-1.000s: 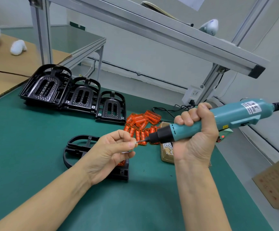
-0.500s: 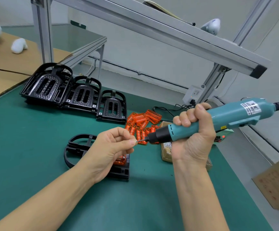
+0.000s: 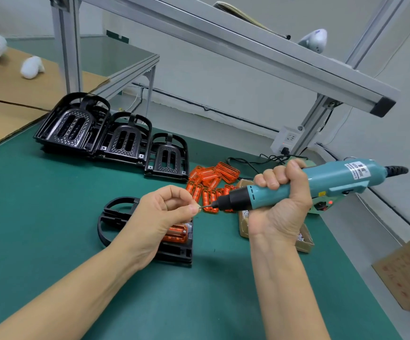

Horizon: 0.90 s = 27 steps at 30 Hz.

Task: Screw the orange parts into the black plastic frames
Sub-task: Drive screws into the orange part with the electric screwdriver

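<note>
Pinching: left hand [image 3: 161, 214], thumb and forefinger closed on something tiny at the bit; whether a screw, cannot tell
Frame: black frame [image 3: 115, 217] on the green mat [image 3: 39, 204], under and behind the left hand; an orange part [image 3: 177, 233] sits in it, just below the thumb
Stack: more frames [image 3: 115, 141] well beyond the left hand, to its left
Pile: loose orange parts [image 3: 211, 177] between and beyond both hands
Driver: teal screwdriver [image 3: 321, 182], tip at the left fingertips
Right hand [image 3: 282, 204]: fist wrapped round the driver's barrel; a screw box [image 3: 304, 241] lies beneath it
</note>
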Each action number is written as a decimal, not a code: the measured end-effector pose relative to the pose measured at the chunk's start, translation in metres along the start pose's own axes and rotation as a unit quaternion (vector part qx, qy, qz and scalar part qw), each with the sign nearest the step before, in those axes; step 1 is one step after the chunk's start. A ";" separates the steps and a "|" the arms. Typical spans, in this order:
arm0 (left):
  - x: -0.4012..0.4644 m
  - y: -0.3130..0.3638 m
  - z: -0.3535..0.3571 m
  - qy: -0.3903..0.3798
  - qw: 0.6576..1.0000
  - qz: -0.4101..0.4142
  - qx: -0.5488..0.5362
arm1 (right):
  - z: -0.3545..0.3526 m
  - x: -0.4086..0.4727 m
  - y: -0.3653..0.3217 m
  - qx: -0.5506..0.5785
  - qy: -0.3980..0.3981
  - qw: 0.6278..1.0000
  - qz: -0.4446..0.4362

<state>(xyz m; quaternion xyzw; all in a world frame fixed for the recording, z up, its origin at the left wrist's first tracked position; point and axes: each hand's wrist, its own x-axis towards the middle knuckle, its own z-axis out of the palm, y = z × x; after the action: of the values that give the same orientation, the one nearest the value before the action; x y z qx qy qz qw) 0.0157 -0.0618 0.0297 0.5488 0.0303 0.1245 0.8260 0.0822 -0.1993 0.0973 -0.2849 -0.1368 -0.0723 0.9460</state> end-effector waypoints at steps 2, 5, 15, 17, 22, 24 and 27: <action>0.000 0.003 -0.007 -0.001 0.999 0.008 0.035 | 0.000 0.000 0.002 -0.004 -0.004 1.000 0.004; 0.000 0.009 -0.026 0.020 0.993 0.034 0.115 | 0.000 0.000 0.005 -0.015 -0.014 1.000 0.014; -0.011 0.010 -0.074 -0.096 0.754 0.023 0.650 | 0.002 -0.015 0.044 -0.094 -0.072 0.991 0.059; -0.011 0.009 -0.074 -0.109 0.738 0.016 0.666 | 0.003 -0.019 0.051 -0.107 -0.084 0.988 0.067; -0.010 0.014 -0.083 -0.100 0.699 0.005 0.708 | 0.010 -0.020 0.064 -0.125 -0.097 0.985 0.070; -0.010 0.014 -0.087 -0.087 0.697 -0.016 0.712 | 0.012 -0.020 0.068 -0.130 -0.103 0.984 0.070; -0.009 0.011 -0.087 -0.081 0.698 0.000 0.711 | 0.013 -0.021 0.074 -0.135 -0.109 0.982 0.078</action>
<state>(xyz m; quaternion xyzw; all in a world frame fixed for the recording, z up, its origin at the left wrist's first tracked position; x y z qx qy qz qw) -0.0111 0.0183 0.0046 0.9808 0.0431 0.0210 0.1889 0.0756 -0.1292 0.0632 -0.4264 -0.2051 0.0158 0.8808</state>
